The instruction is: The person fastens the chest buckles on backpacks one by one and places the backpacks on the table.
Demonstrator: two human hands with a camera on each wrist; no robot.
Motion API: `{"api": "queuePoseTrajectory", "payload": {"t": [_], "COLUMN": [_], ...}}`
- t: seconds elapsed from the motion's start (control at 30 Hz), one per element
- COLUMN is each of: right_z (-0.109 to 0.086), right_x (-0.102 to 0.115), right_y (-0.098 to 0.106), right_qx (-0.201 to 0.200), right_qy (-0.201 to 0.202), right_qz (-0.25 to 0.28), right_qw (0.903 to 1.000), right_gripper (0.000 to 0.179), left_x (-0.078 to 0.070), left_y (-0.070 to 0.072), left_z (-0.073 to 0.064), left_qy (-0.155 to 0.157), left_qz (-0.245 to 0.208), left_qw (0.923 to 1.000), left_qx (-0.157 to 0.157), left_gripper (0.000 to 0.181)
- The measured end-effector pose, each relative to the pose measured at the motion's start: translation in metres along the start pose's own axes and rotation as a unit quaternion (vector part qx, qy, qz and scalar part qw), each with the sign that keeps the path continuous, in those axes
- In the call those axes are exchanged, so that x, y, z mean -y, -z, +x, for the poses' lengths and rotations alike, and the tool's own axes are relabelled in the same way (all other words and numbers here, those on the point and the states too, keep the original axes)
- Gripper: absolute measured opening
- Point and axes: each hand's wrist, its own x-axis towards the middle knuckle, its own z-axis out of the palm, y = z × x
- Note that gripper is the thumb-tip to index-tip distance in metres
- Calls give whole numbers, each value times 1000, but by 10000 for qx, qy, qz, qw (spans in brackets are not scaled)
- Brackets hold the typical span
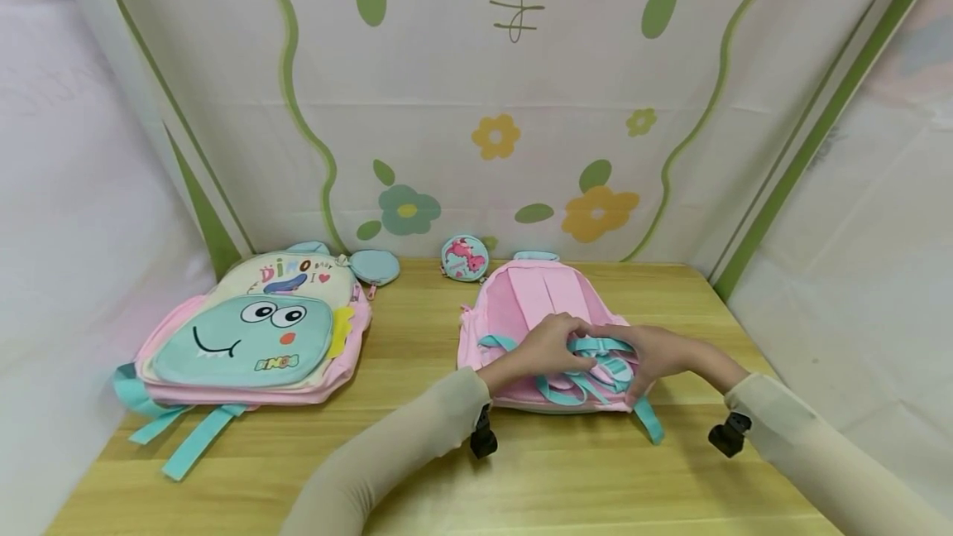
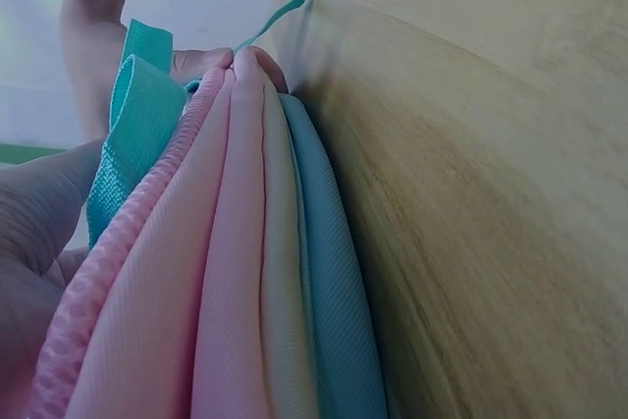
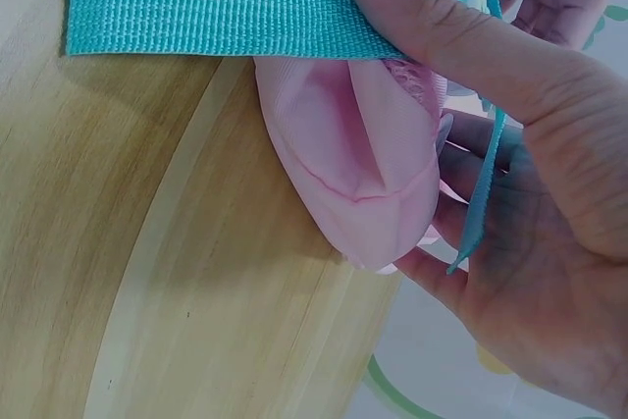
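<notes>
One pink backpack (image 1: 495, 321), right of centre on the wooden worktop (image 1: 447, 478), back panel up. Turquoise straps (image 1: 601, 346), bunched over its lower part; one end trails past the edge. Right hand (image 1: 661, 356): grips a lower corner, thumb over a strap. Left hand (image 1: 549, 346): arched at the bunched straps; whether it grips them, I cannot tell. One round pouch (image 1: 465, 258), just beside the backpack's top. One dinosaur backpack (image 1: 246, 342), face up, well apart at left.

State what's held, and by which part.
Right hand appears to grip the pink backpack at its lower right corner, thumb over a turquoise strap; left hand at the straps, grip unclear.
</notes>
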Motion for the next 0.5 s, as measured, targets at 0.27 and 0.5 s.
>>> {"api": "queuePoseTrajectory", "payload": {"t": [0.27,0.5], "right_z": [1,1], "right_x": [1,-1], "right_y": [0,-1], "right_qx": [-28,8], "right_qy": [91,222], "right_qz": [-72,-180], "right_qw": [9999,9996], "right_gripper": [119,115], "left_x": [-1,0], "left_y": [-2,-2], "left_z": [1,2], "left_qy": [4,-108], "left_qz": [140,-10], "left_qw": [9999,9999], "left_qx": [-87,-135], "left_gripper": [39,29]}}
